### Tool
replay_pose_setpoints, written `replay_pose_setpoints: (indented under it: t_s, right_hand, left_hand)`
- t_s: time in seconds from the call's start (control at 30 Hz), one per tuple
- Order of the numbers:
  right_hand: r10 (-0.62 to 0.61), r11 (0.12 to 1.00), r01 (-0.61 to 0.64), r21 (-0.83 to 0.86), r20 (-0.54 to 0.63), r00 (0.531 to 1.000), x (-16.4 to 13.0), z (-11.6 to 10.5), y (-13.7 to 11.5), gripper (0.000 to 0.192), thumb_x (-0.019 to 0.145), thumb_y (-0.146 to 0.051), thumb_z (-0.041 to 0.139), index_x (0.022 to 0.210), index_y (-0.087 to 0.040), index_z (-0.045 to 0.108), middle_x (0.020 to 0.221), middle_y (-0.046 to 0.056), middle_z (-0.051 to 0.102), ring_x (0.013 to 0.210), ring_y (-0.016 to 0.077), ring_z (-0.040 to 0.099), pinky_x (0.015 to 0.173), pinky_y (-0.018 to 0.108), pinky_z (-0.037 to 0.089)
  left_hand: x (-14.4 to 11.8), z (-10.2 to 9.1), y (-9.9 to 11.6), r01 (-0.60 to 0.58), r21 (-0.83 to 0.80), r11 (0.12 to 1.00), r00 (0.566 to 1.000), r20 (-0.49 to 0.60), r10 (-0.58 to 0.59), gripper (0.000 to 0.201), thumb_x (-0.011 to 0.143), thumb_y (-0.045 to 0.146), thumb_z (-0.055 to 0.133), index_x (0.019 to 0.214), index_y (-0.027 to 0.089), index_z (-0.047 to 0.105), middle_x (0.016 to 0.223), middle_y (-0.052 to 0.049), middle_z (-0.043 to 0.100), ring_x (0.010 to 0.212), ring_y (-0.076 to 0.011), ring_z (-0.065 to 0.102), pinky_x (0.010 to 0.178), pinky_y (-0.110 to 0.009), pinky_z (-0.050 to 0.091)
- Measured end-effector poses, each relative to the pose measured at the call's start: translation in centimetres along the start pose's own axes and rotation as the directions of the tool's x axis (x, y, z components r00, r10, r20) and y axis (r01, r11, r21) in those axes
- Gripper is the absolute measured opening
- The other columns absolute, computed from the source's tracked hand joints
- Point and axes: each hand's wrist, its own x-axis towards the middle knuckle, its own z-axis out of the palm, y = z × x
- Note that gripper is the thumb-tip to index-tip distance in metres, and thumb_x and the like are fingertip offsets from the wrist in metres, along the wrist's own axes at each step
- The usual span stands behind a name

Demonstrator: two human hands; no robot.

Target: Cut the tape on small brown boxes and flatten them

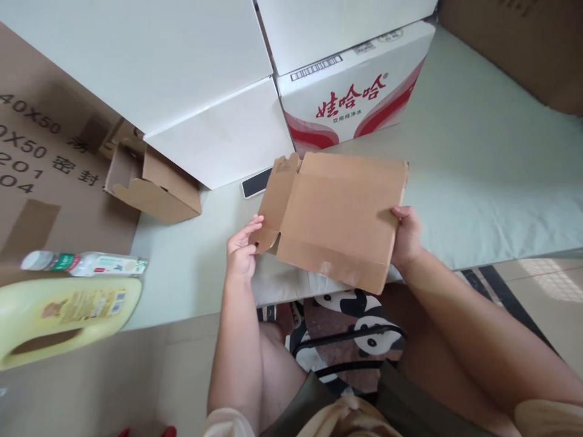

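A flat brown cardboard box blank is held up in front of me over the pale green floor mat. My left hand grips its folded side flap at the lower left. My right hand holds the right edge, thumb on top. A strip of clear tape shows along the blank's near edge.
Large white cartons and a red-printed water carton stand behind. A phone lies by them. A half-folded brown box sits left, on a big printed cardboard sheet. A plastic bottle and yellow jug lie lower left.
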Motion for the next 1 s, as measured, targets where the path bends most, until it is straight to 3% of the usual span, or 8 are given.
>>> replay_pose_setpoints:
  t_s: [0.1,0.17,0.27,0.4,0.5,0.63,0.83,1.0]
  right_hand:
    - [0.011,1.0,-0.01,0.021,-0.058,0.998,0.0,-0.2,0.0,0.047,0.066,-0.058,0.066,0.102,-0.029,0.071,0.092,0.005,0.079,0.107,0.0396,0.071,0.09,0.058,0.058]
    - [0.068,0.997,-0.07,-0.023,-0.053,0.996,-0.1,-0.3,0.0,0.042,0.062,-0.048,0.073,0.099,-0.027,0.072,0.091,0.006,0.079,0.105,0.0394,0.072,0.09,0.058,0.058]
    - [0.139,0.984,-0.139,-0.115,-0.014,0.99,-0.2,0.1,0.3,0.044,0.056,-0.037,0.082,0.097,-0.024,0.071,0.094,0.007,0.079,0.104,0.0369,0.072,0.094,0.054,0.058]
    - [0.148,0.972,-0.132,-0.196,0.07,0.986,-0.6,0.7,0.5,0.049,0.055,-0.04,0.087,0.099,-0.023,0.072,0.105,0.007,0.079,0.107,0.033,0.072,0.098,0.046,0.057]
    - [0.116,0.975,-0.105,-0.195,0.048,0.992,-0.7,0.7,0.4,0.05,0.06,-0.05,0.085,0.1,-0.024,0.071,0.107,0.007,0.078,0.107,0.0336,0.072,0.096,0.046,0.058]
    - [0.064,0.967,-0.081,-0.24,-0.08,0.995,-0.4,0.1,0.2,0.048,0.066,-0.056,0.079,0.1,-0.024,0.07,0.1,0.007,0.078,0.101,0.0341,0.073,0.086,0.047,0.06]
    - [0.055,0.935,-0.105,-0.339,-0.154,0.986,-0.5,1.0,0.3,0.04,0.063,-0.05,0.083,0.091,-0.024,0.071,0.103,0.006,0.079,0.102,0.0314,0.072,0.087,0.042,0.061]
    - [0.029,0.925,-0.074,-0.373,-0.124,0.992,-1.3,2.5,-0.4,0.037,0.06,-0.046,0.083,0.087,-0.023,0.071,0.097,0.006,0.079,0.092,0.0289,0.073,0.079,0.04,0.062]
  left_hand:
    - [-0.1,-0.5,0.5,0.084,0.008,0.996,0.987,0.14,-0.084,0.051,0.05,0.014,0.054,0.093,0.023,0.08,0.12,-0.007,0.076,0.141,-0.0306,0.054,0.121,-0.055,0.04]
    - [-0.1,-0.7,0.6,0.116,0.038,0.993,0.982,0.146,-0.12,0.041,0.055,0.017,0.059,0.09,0.022,0.08,0.117,-0.008,0.077,0.141,-0.0318,0.053,0.122,-0.054,0.038]
    - [0.1,-0.5,0.2,0.072,0.112,0.991,0.996,-0.053,-0.066,0.033,0.064,0.025,0.067,0.094,0.021,0.078,0.125,-0.008,0.074,0.139,-0.0309,0.054,0.122,-0.049,0.036]
    - [0.1,0.1,0.2,0.057,0.167,0.984,0.944,-0.33,0.001,0.045,0.072,0.041,0.074,0.112,0.02,0.071,0.134,-0.01,0.068,0.133,-0.0263,0.058,0.111,-0.036,0.046]
    - [-0.3,0.1,0.8,0.255,0.114,0.96,0.942,-0.254,-0.22,0.053,0.067,0.059,0.079,0.099,0.017,0.07,0.107,-0.012,0.076,0.103,-0.0265,0.072,0.084,-0.032,0.058]
    - [-0.8,-0.3,1.5,0.513,0.118,0.85,0.858,-0.073,-0.508,0.065,0.051,0.066,0.088,0.087,0.015,0.068,0.08,-0.009,0.076,0.073,-0.025,0.072,0.061,-0.031,0.056]
    - [-0.8,-0.8,1.6,0.387,-0.012,0.922,0.908,-0.171,-0.384,0.067,0.047,0.062,0.092,0.089,0.014,0.069,0.085,-0.008,0.077,0.072,-0.0195,0.071,0.064,-0.028,0.056]
    - [-0.4,-0.7,1.3,0.384,-0.093,0.919,0.897,-0.2,-0.395,0.055,0.055,0.057,0.09,0.084,0.014,0.07,0.085,-0.007,0.077,0.073,-0.0172,0.071,0.065,-0.025,0.057]
